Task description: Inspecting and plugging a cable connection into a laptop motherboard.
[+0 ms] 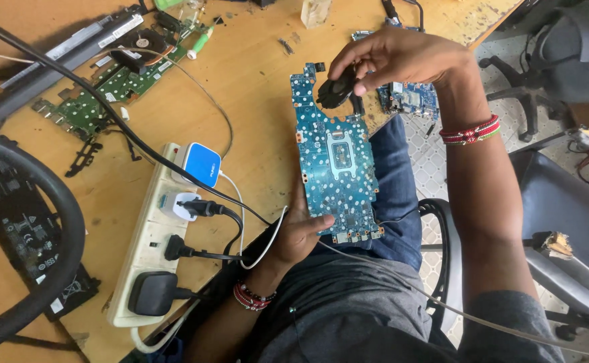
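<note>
Blue rectangular circuit board [335, 161] lies lengthwise near-to-far over the wooden counter [254, 87] edge; left hand [299, 235] grips its near end, right hand [395, 57] pinches a black round fan [335, 90] at its far end.

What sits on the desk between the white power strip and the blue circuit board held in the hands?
In the head view, only bare wooden desk separates the power strip from the blue circuit board, crossed by a white cable and a black cable.
</note>
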